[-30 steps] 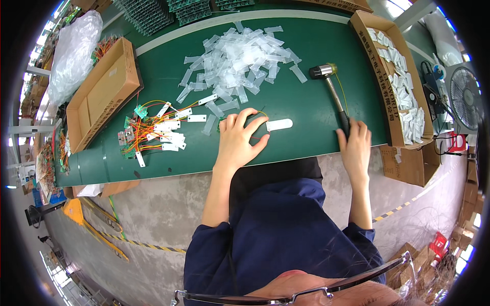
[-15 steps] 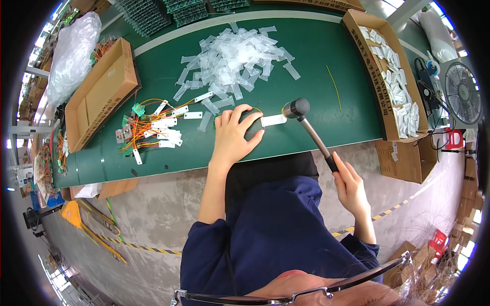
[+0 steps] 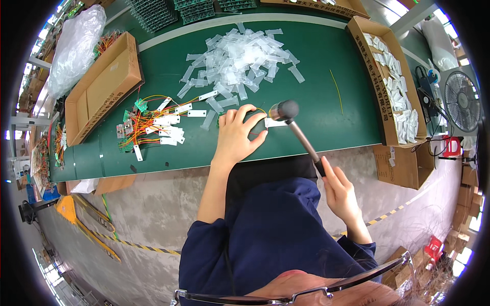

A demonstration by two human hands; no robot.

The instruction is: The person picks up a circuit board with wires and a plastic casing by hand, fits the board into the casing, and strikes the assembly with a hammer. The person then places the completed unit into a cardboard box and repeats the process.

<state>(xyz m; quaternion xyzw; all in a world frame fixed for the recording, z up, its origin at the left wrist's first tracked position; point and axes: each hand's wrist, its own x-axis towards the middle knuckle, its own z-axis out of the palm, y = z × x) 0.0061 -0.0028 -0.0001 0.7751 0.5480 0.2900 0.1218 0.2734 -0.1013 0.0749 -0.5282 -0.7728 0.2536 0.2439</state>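
My right hand [image 3: 343,196] grips the dark handle of a mallet [image 3: 303,140]. The mallet's round head, dark on one face and lighter on the other, hangs over a flat white piece [image 3: 276,123] on the green table and hides part of it. My left hand [image 3: 239,133] is curled over the table, its index finger and thumb at the wired end of that piece. Yellow and red wires show beside these fingers; the palm hides what lies under it. Left of it lies a bundle of white tabs [image 3: 168,122] with red and yellow wires and small green circuit boards [image 3: 141,105].
Clear plastic sleeves [image 3: 240,58] are heaped beyond my hands. A cardboard box [image 3: 104,89] stands at the left; another box [image 3: 363,61] full of white pieces is at the right, near a fan [image 3: 462,99]. A thin yellow wire [image 3: 336,92] lies between heap and right box.
The mallet has shifted left, so its head covers more of the white piece. My right hand has moved left with it. My left hand stays at the piece.
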